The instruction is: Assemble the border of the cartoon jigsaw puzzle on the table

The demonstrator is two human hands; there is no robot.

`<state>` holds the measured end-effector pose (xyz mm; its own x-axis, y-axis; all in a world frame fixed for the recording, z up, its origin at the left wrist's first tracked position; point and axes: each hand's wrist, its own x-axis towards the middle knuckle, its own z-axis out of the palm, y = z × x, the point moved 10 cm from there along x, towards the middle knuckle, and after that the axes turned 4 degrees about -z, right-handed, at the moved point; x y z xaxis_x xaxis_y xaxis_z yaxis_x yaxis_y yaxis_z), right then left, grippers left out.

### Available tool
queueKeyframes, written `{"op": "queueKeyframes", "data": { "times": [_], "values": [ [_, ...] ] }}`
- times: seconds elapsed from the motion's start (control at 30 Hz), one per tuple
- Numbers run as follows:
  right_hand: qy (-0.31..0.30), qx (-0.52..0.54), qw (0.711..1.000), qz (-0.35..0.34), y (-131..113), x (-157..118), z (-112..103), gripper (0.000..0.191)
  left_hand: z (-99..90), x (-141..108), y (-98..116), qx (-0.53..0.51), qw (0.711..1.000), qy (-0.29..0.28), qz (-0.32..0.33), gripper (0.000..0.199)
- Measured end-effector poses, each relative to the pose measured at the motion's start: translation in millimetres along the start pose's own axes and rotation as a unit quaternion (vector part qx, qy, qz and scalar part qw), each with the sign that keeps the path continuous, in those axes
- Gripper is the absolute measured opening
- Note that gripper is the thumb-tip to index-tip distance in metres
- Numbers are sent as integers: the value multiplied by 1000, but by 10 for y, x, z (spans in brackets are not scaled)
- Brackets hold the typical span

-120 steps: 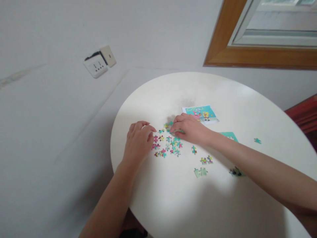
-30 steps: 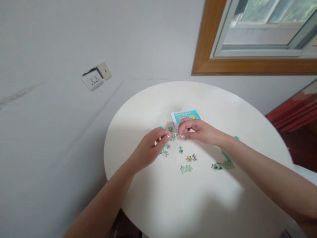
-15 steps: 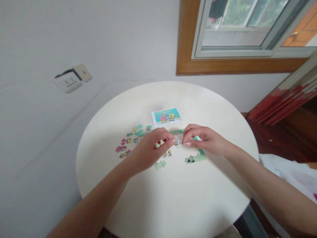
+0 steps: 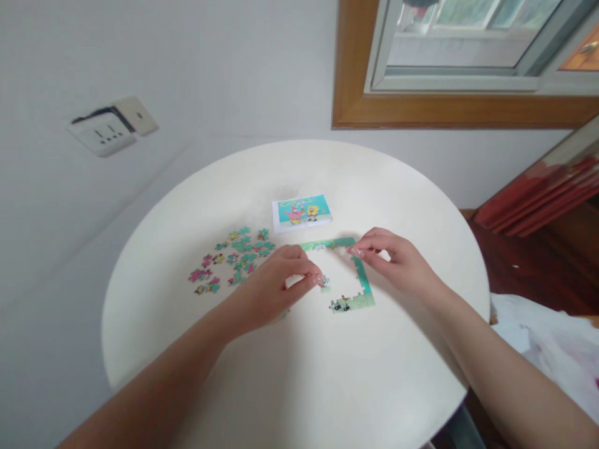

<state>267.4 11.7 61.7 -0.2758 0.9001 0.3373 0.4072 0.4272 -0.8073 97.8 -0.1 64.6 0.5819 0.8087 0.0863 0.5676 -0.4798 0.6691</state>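
Observation:
My left hand pinches a small joined bit of jigsaw puzzle pieces, pale green with grey, between thumb and forefinger. This bit hangs within the partly joined puzzle border, whose green and teal edge runs along the top, right side and lower right. My right hand has its thumb and forefinger pressed together by the border's upper right corner; whatever is between the fingertips is too small to make out. Loose puzzle pieces in teal, pink and yellow lie left of my left hand, which covers some of them.
A small puzzle box with cartoon figures lies behind the border on the round white table. The wall with a socket and a wood-framed window is beyond. White cloth is at the right.
My hands have moved apart; the right one has shifted from the left fingertips to the border's upper right corner. The left keeps the puzzle bit. The view has turned a little.

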Motion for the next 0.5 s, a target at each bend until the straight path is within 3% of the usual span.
{"op": "queueKeyframes", "data": {
  "times": [0.27, 0.5],
  "values": [
    [-60, -74, 993, -74, -124, -68, 113, 18, 108, -47, -120, 10, 1000, -15, -3, 23],
    [-111, -107, 983, -95, -198, -93, 181, 18, 146, -102, -67, 27, 999, -39, 11, 17]
  ]
}}
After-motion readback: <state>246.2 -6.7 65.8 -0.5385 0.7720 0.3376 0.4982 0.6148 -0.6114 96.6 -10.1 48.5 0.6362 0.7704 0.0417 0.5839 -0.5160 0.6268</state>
